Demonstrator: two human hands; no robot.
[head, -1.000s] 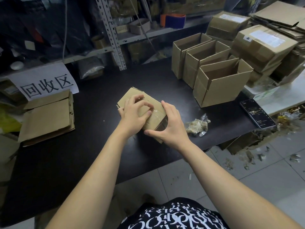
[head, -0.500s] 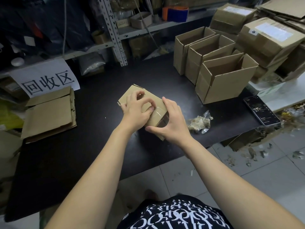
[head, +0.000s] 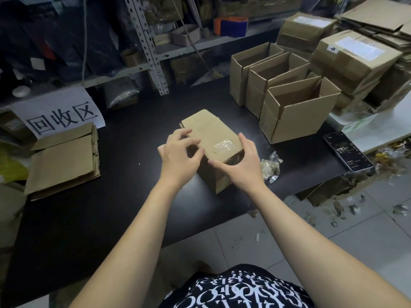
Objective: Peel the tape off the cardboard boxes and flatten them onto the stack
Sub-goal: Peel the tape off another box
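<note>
Head view, single frame.

The cardboard box I'm working on sits at the centre of the frame on the black table, closed side up and skewed so one corner points toward me. A crumpled patch of clear tape clings to its top face near the right edge.

Right hand: wrapped over the near right corner of the box, with the thumb laid along the near top edge and the fingers up the right side. I log this as a grasp on the box.

Left hand: at the box's left edge, fingers spread and lightly bent, thumb pointing toward the box. It looks released, with nothing held. I cannot tell whether the fingertips actually touch the cardboard.

Stack of flattened boxes: left of the frame, on the same table, well apart from the box. A white paper sign with large black characters lies just behind it.

Upper right: three open boxes standing in a row, touching, with taped boxes piled behind them.

A wad of peeled tape lies just right of the right hand. A phone lies face up further right, at the table's edge.
</note>
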